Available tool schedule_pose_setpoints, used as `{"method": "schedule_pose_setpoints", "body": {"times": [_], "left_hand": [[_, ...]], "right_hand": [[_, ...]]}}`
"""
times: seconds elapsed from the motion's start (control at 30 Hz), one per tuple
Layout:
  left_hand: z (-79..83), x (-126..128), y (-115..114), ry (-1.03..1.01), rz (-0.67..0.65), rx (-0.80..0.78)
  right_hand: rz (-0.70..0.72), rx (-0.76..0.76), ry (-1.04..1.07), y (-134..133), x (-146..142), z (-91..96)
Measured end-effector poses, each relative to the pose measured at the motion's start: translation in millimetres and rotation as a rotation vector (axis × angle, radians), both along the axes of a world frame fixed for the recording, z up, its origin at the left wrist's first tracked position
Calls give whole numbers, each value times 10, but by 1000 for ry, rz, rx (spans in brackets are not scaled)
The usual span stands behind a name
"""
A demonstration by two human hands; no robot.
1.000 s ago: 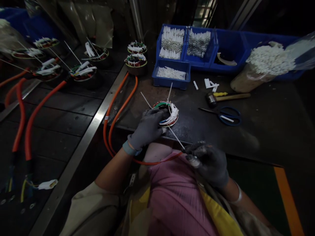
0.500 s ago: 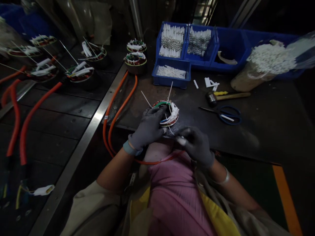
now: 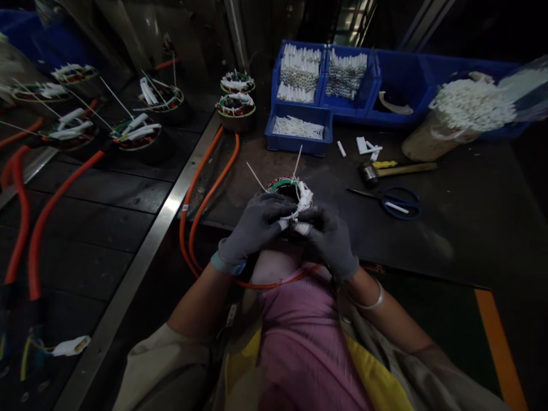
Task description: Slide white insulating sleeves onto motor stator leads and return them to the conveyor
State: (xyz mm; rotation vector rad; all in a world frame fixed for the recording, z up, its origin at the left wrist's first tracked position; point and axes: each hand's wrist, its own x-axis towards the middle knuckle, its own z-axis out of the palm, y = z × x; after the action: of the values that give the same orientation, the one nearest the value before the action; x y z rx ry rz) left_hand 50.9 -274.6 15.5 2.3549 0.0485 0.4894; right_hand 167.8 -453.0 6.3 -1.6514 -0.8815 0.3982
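Note:
A motor stator, a ring of coil windings with green and red parts and white sleeves, sits at the bench's front edge before me. Two thin white cable ties stick up from its far side. My left hand, gloved in grey, has its fingers over the ring's near left side, gripping it. From the right, my right hand, also gloved, pinches at the near rim, where a white cable tie shows between the hands. Both thumbs look pale-wrapped. The fingers hide the stator's near side and the tie's tail.
Blue bins of white tubes and a small blue tray of short white pieces stand behind. Scissors, a hammer and loose tubes lie right. More stators and orange cables are left.
My right hand has moved left and up from the cable tie's tail to the stator's near rim. My left hand has shifted slightly, its fingers nearer the front; the hands now almost meet.

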Motion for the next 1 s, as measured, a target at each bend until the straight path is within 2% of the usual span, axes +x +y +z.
{"method": "schedule_pose_setpoints", "body": {"times": [0.17, 0.33, 0.47, 0.53, 0.63, 0.73, 0.8, 0.9, 1.0], "left_hand": [[34, -9, -22, 23, 12, -16], [90, -22, -41, 49, 27, -24], [102, -5, -66, 22, 36, -33], [82, 14, -91, 4, 61, -15], [46, 36, -131, -27, 134, 19], [38, 24, -138, -25, 195, 52], [46, 6, -125, -6, 156, 58], [54, 2, -127, -17, 73, 27], [55, 27, -165, 14, 166, 37]], "right_hand": [[7, -6, -180, 16, -10, 33], [-50, -155, -365, 75, -16, 79], [39, -250, -501, 115, 50, 146], [97, -245, -476, 111, 101, 165], [173, -132, -233, 86, 148, 147], [173, -13, -25, 57, 143, 107], [164, 7, -28, 48, 124, 109], [192, -23, -162, 47, 92, 183], [207, -17, -282, 19, 77, 294]]}}
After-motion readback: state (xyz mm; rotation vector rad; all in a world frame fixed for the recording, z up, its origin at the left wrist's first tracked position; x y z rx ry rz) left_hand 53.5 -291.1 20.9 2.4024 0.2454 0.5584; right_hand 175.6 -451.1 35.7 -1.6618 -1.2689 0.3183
